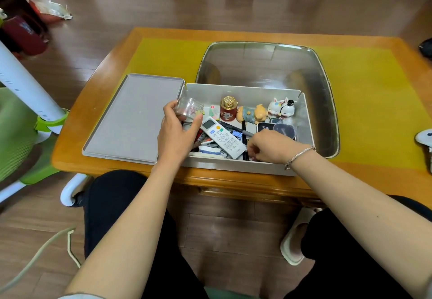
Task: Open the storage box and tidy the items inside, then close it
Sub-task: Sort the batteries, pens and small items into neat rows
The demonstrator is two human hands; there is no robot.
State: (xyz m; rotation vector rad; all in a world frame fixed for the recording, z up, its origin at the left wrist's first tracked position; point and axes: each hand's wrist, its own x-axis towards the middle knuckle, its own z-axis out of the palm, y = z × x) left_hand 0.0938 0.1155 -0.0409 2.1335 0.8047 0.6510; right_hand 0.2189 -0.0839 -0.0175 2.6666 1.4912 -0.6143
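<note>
L grip (177, 132) holds glass jar (189, 109); R grip (271, 145) curled in box (243, 166), contents unclear.

No text can be read for certain. The remote (222, 137) in the box (245, 166) carries a small dark mark near its lower end, too blurred to make out.

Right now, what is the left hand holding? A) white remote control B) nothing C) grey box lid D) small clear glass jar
D: the left hand has its grip round a small clear glass jar, lifted over the left end of the open grey storage box; the white remote control lies in the box.
</note>
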